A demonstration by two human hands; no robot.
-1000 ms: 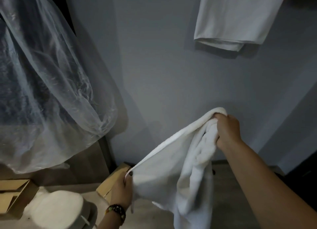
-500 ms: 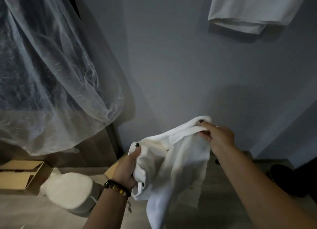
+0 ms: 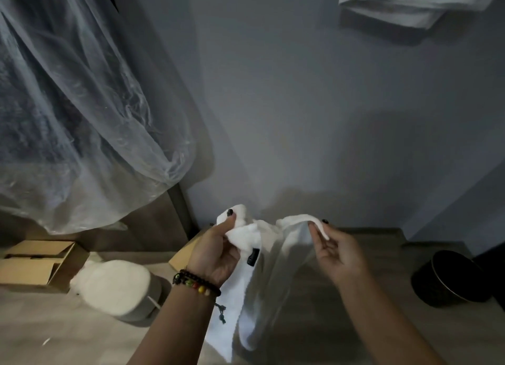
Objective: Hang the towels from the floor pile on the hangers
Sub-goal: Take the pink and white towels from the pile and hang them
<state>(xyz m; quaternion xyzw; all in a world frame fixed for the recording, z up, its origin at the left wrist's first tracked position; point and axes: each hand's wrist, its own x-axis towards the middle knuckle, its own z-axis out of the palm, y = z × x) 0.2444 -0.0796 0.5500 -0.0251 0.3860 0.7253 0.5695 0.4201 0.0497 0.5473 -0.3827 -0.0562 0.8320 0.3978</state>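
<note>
Fingers of both hands pinch the towel (image 3: 262, 269): left hand (image 3: 216, 251) and right hand (image 3: 334, 251) palm-up, closer together than before.

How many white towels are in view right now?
3: one towel held between the left hand and right hand, one hanging towel top right, one floor towel lower left. Others may be off-frame.

no readable text, small black tag (image 3: 253, 256) on white towel (image 3: 262, 288) illegible
</note>
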